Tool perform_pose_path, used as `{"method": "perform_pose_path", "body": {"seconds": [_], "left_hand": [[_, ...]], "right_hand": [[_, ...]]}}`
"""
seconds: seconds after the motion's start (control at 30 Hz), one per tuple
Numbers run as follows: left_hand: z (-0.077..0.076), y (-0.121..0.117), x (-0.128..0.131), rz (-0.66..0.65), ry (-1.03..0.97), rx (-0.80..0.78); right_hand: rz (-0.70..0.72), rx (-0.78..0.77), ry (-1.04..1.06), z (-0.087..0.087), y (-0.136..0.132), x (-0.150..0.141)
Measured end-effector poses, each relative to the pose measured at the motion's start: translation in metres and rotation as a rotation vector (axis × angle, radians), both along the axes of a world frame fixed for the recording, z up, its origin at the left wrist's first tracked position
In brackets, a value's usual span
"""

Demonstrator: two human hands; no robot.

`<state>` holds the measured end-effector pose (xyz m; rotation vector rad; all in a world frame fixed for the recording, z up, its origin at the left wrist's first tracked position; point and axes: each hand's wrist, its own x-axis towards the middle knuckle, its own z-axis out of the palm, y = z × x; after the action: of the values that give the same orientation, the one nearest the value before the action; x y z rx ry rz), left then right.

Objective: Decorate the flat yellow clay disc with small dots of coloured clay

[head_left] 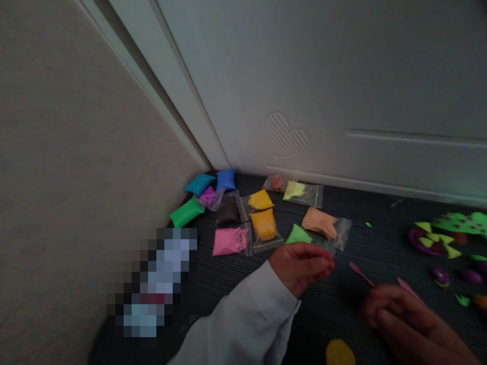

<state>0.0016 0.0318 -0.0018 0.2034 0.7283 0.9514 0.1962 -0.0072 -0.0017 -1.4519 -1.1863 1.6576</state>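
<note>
My left hand point(304, 266), in a pale sleeve, is closed with thumb and fingertips pressed together; whatever it may pinch is hidden. It hovers in front of a bag of light green clay point(299, 234). To its right, my right hand point(403, 314) is curled, thumb against fingers, and I cannot make out anything in it. Just beyond that hand lie a pink modelling tool point(359, 272) and a second pink tool point(407, 288), each partly covered by it. A flat yellow piece of clay point(340, 352) shows at the bottom edge, between the two hands.
Bagged clay lies across the dark table, including pink point(228, 241), orange-yellow point(264, 224), peach point(319, 223) and green point(186, 212). Shaped clay pieces, among them a purple-rimmed one point(424, 243), stand at the right. A white panel point(342, 76) borders the back; a blurred-out object point(163, 279) lies left.
</note>
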Motion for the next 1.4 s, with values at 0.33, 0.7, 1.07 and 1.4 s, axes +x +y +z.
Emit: {"method": "perform_pose_path", "body": {"seconds": [0.33, 0.7, 1.07, 1.4], "left_hand": [[-0.003, 0.003, 0.003, 0.086, 0.099, 0.102], [-0.001, 0.008, 0.0, 0.029, 0.158, 0.179], [0.0, 0.007, 0.001, 0.047, 0.112, 0.099], [0.0, 0.007, -0.001, 0.022, 0.107, 0.102]], "right_hand": [[-0.148, -0.087, 0.491, 0.0, 0.005, -0.022], [-0.109, 0.046, 0.53, 0.0, 0.007, -0.025], [-0.093, -0.014, 0.557, 0.008, 0.003, -0.022], [-0.075, 0.006, 0.519, 0.008, 0.003, -0.02]]}}
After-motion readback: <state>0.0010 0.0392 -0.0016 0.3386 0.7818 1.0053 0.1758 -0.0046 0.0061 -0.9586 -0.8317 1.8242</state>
